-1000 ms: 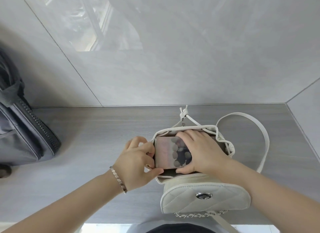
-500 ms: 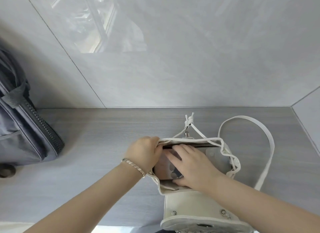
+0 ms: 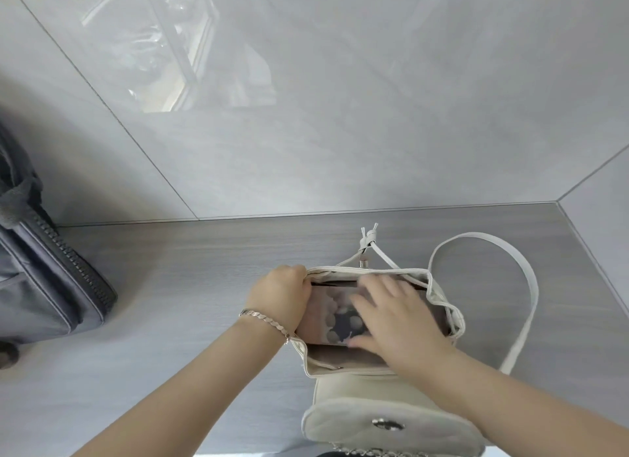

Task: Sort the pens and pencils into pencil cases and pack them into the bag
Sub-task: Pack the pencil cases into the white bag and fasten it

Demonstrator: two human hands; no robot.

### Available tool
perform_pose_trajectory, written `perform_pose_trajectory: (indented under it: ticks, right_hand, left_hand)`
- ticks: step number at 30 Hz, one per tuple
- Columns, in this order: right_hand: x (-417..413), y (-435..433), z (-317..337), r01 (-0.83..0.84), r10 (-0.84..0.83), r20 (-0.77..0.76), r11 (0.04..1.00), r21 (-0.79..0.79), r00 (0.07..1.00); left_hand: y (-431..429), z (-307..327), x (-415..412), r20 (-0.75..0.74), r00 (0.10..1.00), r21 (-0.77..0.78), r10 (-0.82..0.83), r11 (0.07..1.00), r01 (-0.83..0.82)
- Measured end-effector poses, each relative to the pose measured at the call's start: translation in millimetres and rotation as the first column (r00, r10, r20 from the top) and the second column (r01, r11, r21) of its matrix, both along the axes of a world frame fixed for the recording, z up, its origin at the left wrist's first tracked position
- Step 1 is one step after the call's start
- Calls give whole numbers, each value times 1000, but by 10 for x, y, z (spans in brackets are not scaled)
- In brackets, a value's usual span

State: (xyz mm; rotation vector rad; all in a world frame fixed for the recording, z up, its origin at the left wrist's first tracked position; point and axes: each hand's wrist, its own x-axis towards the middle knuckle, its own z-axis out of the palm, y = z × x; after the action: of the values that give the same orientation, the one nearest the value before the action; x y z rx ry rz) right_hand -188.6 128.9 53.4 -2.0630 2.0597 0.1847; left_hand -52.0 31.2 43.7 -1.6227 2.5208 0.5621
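**Pressing the pencil case (image 3: 335, 315) into the white bag (image 3: 357, 392)**

Grips the left rim of the white bag with the left hand (image 3: 282, 298), fingers curled over the edge and holding the mouth open. Wears a silver bracelet (image 3: 265, 319) on that wrist.

Lays the right hand (image 3: 398, 324) flat on top of the pencil case, fingers spread and straight, not curled round it; slightly blurred, with the thumb along the case's near edge.

Finds the pencil case lying inside the bag's open mouth, filling most of it from left to right, its translucent face showing pale round spots on a darker patch. Cannot tell what lies inside the case.

Sets the bag on the grey wood-grain worktop (image 3: 170, 303), right of centre and near the front edge, mouth toward the camera. Shows the flap (image 3: 340, 429) folded down on the near side, with a metal clasp (image 3: 388, 425) on it. Trails a knotted drawstring (image 3: 368, 239) from the far rim and loops a white strap (image 3: 531, 286) out over the worktop to the right.

Keeps a dark grey zipped bag (image 3: 44, 286) at the far left edge, well apart from the white one. Backs onto glossy grey wall tiles (image 3: 340, 116) behind the worktop.
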Motion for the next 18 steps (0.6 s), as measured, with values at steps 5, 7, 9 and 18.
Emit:
perform_pose_trajectory:
  ticks: [5,7,9,18]
  right_hand:
    - [-214,164,129,180,-148,-131,941,285,980]
    - [-167,163,-26,189,-118,-205,909,373,972]
    - [-125,124,-113,226,-139,-235,889,399,962]
    - [-243,38,441,417,-459,460,887,198,760]
  left_hand:
    - [-26,-4,-5,-16,1000,17,15,1000,-14]
    - [-27,-1,8,-20,1000,18,-1,1000,1]
    - [-31,-13,23,-27,1000,16,-12,1000,12]
    - [-39,-12,71,40,998,-80,-42,996,45]
